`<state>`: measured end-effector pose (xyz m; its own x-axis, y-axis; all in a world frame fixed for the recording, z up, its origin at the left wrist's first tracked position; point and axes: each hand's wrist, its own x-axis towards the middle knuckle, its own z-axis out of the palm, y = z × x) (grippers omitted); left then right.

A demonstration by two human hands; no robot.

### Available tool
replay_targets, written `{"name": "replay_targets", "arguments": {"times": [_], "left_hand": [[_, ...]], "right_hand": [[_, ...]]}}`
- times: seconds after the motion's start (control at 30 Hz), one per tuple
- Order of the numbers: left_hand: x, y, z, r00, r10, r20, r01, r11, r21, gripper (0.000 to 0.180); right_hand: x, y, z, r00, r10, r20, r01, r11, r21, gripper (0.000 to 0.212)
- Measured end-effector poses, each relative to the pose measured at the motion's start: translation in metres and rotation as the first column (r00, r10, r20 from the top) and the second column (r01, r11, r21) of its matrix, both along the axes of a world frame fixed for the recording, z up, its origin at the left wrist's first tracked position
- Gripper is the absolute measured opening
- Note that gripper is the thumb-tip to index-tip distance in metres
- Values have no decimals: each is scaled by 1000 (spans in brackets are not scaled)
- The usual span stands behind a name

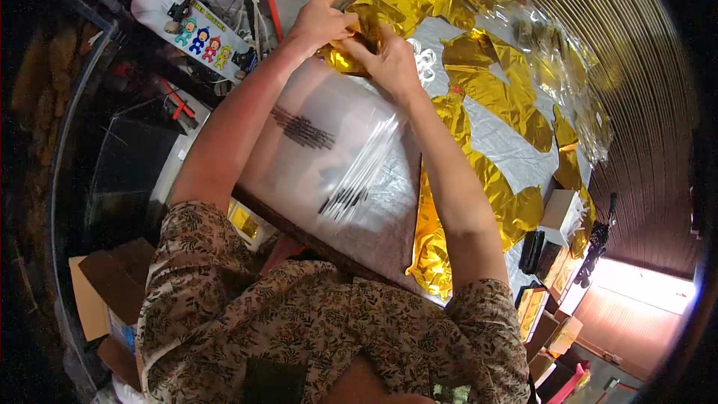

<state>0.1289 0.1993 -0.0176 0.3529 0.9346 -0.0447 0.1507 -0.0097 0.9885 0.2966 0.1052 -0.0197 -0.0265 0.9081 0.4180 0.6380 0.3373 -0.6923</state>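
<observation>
At the far edge of the work surface, my left hand (321, 26) and my right hand (395, 67) are closed on a gold foil balloon (368, 36). Crumpled foil shows between the two hands; the exact grip of the fingertips is partly hidden. Below them, between my forearms, lies a clear plastic sheet or bag (329, 93). A bunch of thin white sticks (366, 161) and a patch of dark print or marks (303, 129) show on it. More flat gold foil balloons (493, 78) are spread to the right of my right arm.
A coil of white ribbon or cord (424, 60) rests beside my right hand. Farther right are clear plastic packets (550, 52), a small white box (559, 217) and a corrugated shutter (636, 67). On the left stand a skateboard (191, 26) and an open cardboard box (112, 284).
</observation>
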Motion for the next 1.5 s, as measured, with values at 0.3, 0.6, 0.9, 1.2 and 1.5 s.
{"name": "replay_targets", "arguments": {"times": [0.3, 0.6, 0.9, 1.2, 1.5], "left_hand": [[2, -13, -14, 951, 6, -309, 133, 895, 426, 80], [31, -3, 17, 548, 33, -836, 530, 760, 377, 31], [114, 74, -36, 820, 106, -562, 488, 383, 784, 28], [143, 64, -3, 457, 512, -728, 604, 422, 676, 52], [137, 114, -71, 643, 284, -711, 394, 674, 625, 56]], "right_hand": [[27, 43, -12, 914, -316, -255, 312, 948, -59, 16], [94, 66, 41, 520, -423, -742, 252, 906, -340, 20], [138, 87, 86, 723, -148, -675, 16, 980, -197, 22], [262, 86, 127, 293, 296, -909, -475, 870, 131, 16], [298, 39, 183, 663, -442, 604, 224, 887, 404, 24]]}}
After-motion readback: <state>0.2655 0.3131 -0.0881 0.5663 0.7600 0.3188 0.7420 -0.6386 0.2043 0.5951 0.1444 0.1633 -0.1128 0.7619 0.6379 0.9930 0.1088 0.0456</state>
